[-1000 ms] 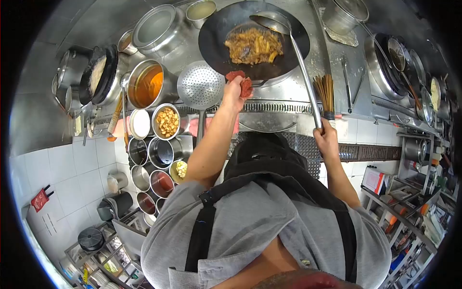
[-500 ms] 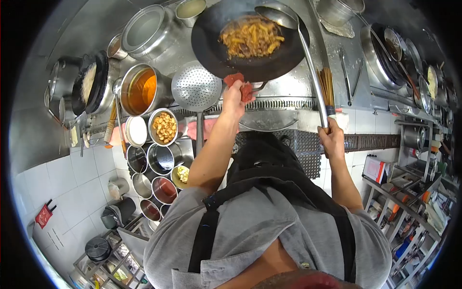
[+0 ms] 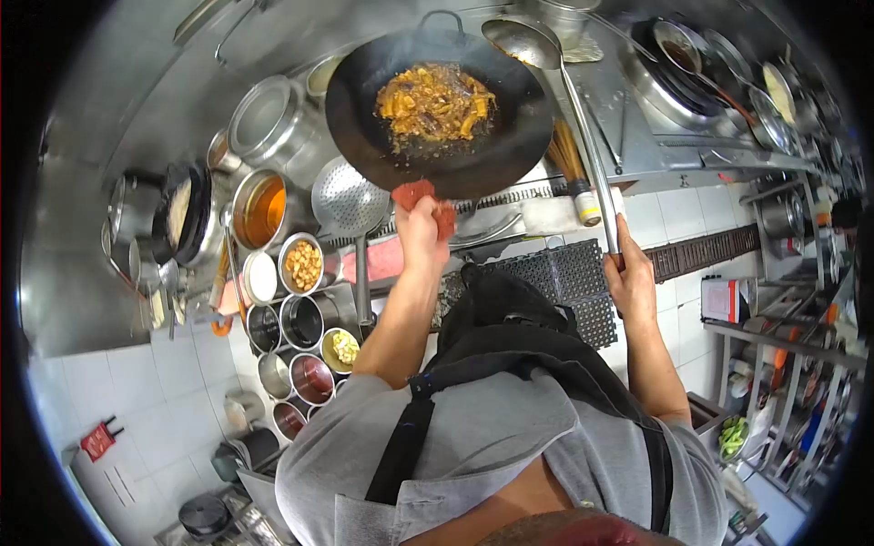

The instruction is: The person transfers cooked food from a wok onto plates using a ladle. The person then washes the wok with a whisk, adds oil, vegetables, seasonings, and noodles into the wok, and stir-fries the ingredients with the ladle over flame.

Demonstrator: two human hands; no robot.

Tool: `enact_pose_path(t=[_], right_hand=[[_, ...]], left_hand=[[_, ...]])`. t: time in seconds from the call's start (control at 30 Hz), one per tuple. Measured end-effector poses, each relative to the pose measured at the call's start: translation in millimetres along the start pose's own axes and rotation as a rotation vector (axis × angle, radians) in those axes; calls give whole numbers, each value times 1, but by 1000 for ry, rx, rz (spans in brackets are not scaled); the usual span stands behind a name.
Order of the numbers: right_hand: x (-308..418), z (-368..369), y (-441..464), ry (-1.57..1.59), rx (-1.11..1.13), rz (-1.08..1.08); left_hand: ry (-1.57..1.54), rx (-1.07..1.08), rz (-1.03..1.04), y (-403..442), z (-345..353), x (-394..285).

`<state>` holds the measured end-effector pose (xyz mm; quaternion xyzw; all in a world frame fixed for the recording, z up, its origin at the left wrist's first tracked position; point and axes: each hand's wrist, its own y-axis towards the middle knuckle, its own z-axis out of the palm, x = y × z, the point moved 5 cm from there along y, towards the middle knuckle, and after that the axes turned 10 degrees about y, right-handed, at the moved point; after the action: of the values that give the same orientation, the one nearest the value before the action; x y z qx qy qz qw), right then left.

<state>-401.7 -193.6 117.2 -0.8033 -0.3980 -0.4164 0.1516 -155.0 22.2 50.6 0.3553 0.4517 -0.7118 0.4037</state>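
My left hand (image 3: 420, 235) is closed around a folded red cloth (image 3: 414, 193) at the near rim of a black wok (image 3: 510, 136). The cloth and my fingers hide the handle there. Cooked food in brown-yellow pieces (image 3: 435, 102) lies in the middle of the wok, with light steam over it. My right hand (image 3: 631, 275) grips the end of a long metal ladle (image 3: 583, 114). The ladle's bowl is at the wok's far right rim, apart from the food. Left of the wok, beside my left hand, lies a perforated strainer (image 3: 349, 197).
A pot of orange liquid (image 3: 264, 211), a bowl of browned pieces (image 3: 303, 266) and several seasoning containers stand on the left. A bamboo brush (image 3: 566, 155) and tongs (image 3: 621, 136) lie right of the wok. Stacked pans (image 3: 669, 86) stand farther right.
The whole view has shifted, so the wok appears lower and further left, its far handle now showing. The ladle's bowl has moved right, away from the food. Both hands keep their grips.
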Motion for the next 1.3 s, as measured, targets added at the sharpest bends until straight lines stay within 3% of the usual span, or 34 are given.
enact_pose_path(t=[0.03, 0.17, 0.2, 0.23, 0.3, 0.53, 0.63, 0.87, 1.03, 1.1, 1.13, 1.3], right_hand=[[0, -7, -5, -29, -29, -81], [-31, -18, -28, -13, -15, -96], [-40, -16, -40, 133, 106, 79], [-28, -18, -59, 519, 178, 300], [-26, -28, -87, 1018, 253, 567], [-38, -103, -239, 1281, -207, 819], [-39, -110, -284, 1218, -419, 831], [-29, -86, -343, 1586, -995, 637], [31, -36, -329, 1503, -1328, 565], [61, -18, -328, 1496, -1399, 581], [57, -20, -334, 1478, -1458, 550], [125, 16, -356, 1481, -1746, 337]], left_hand=[[41, 87, 100, -17, 6, -2], [64, 72, 194, -100, 22, 39], [121, 64, 243, -110, 28, 43], [120, 80, 238, -115, 35, 39], [117, 241, 22, -116, 50, 40], [343, 415, -285, -151, 71, 84], [434, 574, -419, -172, 106, 110], [511, 926, -603, -175, 162, 185], [742, 1225, -799, -159, 187, 183], [688, 1316, -860, -153, 185, 190], [764, 1263, -860, -159, 194, 204], [725, 1525, -874, -178, 199, 187]])
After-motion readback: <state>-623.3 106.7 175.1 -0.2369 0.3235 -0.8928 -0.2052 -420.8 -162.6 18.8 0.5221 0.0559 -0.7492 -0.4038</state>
